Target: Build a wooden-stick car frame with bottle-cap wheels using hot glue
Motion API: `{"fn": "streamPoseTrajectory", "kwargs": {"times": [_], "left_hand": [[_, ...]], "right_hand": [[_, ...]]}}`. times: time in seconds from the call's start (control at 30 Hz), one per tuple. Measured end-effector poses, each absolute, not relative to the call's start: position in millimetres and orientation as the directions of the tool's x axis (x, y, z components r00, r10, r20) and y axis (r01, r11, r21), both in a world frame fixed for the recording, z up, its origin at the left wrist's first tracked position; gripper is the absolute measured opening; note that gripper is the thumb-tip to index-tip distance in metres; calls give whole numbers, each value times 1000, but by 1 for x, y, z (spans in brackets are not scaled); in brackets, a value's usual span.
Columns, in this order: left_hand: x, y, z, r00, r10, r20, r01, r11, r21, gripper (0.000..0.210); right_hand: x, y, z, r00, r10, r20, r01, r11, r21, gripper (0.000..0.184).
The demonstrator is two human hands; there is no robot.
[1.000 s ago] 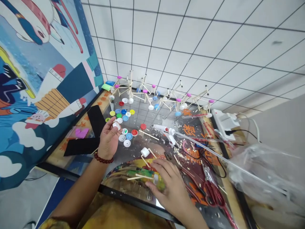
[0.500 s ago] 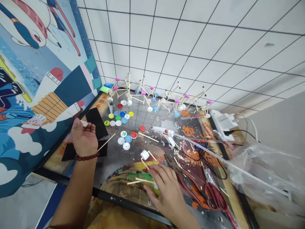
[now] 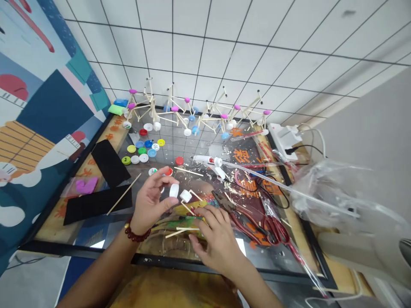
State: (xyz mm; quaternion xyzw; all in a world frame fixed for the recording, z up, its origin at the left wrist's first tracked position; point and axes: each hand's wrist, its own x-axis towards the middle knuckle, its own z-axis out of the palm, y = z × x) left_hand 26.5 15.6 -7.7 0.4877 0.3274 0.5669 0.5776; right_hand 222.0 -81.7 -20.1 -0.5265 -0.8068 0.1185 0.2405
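My left hand (image 3: pixel 154 199) pinches a white bottle cap (image 3: pixel 174 191) between thumb and fingertips, edge towards me, above the table. Just right of it is a white cap piece (image 3: pixel 185 196) with thin wooden sticks (image 3: pixel 187 208) reaching out from it. My right hand (image 3: pixel 215 235) rests low over the table with bent fingers, thumb apart from them. Its fingertips lie by the end of one stick; whether they touch it is hidden. Loose sticks (image 3: pixel 180 232) lie left of its thumb, partly running under the hand.
Several coloured caps (image 3: pixel 143 150) lie behind my left hand. A white glue gun (image 3: pixel 208 161), pliers (image 3: pixel 231 209) and red-handled scissors (image 3: pixel 278 231) lie to the right. Stick figures (image 3: pixel 192 117) stand along the wall. Black strips (image 3: pixel 111 162) lie left; a power strip (image 3: pixel 284 139) is far right.
My left hand has come from the far left to the middle, carrying the white cap beside the cap piece with sticks. The right hand stays near the sticks. The view has shifted.
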Motion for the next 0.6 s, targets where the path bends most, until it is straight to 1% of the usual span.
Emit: {"fn": "streamPoseTrajectory", "kwargs": {"times": [0.1,0.17,0.27,0.4,0.5,0.6], "left_hand": [[26,18,-9,201,972,120,-401,-31,916,63],[26,19,-8,218,972,82,-448,25,894,60],[27,19,-6,239,970,36,-471,84,878,60],[27,18,-6,238,971,7,-463,107,880,61],[27,19,-7,237,972,12,-470,103,877,60],[28,20,-7,243,970,13,-479,108,871,58]], "right_hand": [[223,-82,-22,-332,908,255,808,413,-420,19],[224,-82,-23,-332,907,258,811,415,-413,13],[226,-81,-22,-334,907,255,811,415,-413,9],[228,-81,-21,-345,910,231,811,412,-415,9],[227,-81,-23,-348,916,199,823,400,-404,13],[225,-80,-24,-364,912,190,815,411,-408,10]]}}
